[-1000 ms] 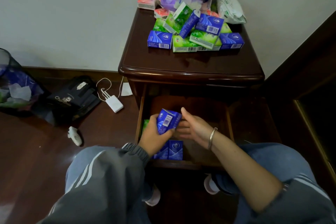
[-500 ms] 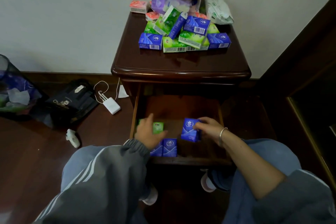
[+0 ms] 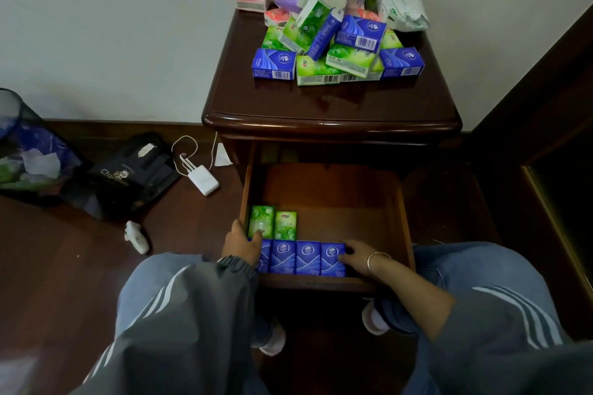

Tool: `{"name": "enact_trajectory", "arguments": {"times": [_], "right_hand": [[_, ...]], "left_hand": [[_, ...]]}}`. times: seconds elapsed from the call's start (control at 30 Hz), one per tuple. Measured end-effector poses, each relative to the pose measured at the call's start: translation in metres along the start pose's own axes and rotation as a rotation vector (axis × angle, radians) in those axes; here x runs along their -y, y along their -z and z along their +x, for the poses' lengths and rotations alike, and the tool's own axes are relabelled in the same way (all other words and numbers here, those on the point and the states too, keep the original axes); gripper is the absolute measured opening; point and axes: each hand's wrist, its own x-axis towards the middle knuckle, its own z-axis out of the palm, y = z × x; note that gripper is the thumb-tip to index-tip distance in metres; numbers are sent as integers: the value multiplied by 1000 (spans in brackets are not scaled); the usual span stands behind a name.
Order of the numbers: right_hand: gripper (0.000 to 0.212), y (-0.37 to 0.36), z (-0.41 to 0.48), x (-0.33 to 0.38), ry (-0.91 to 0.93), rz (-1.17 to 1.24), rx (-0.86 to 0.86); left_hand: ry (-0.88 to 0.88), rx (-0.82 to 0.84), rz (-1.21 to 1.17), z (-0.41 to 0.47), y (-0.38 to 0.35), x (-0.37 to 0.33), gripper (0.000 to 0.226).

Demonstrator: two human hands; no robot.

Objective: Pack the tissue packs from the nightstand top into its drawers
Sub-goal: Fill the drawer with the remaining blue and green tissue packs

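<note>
4 blue packs (image 3: 308,258) line the open drawer's (image 3: 402,218) front, with 2 green packs (image 3: 261,222) just behind at left. The left hand (image 3: 242,247) rests on the row's left end; the right hand (image 3: 356,256) touches its right end.

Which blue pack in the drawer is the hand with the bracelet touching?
The blue pack at the right end of the front row: the right hand touches its side.
</note>
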Motion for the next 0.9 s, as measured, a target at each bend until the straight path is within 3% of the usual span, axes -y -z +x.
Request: {"name": "enact_trajectory", "arguments": {"times": [0.13,0.3,0.43,0.57,0.67,0.77,0.9], "right_hand": [[49,-1,2,1,9,-260,14],[88,2,-3,0,-53,-55,146],[78,5,-14,5,-28,-81,126],[58,27,-36,22,55,-101,-46],[35,71,-68,46,244,-112,-187],[19,126,-101,71,446,-66,-539],[26,191,-104,98,519,-90,-1024]], "left_hand": [[-10,-13,7,1,-2,1,41],[-5,11,-8,0,1,0,38],[8,50,-42,-1,6,-2,40],[-4,33,-93,2,20,-13,55],[-113,-85,-138,6,44,-33,56],[-279,-309,-178,6,81,-61,39],[-555,-501,-175,6,123,-104,34]]}}
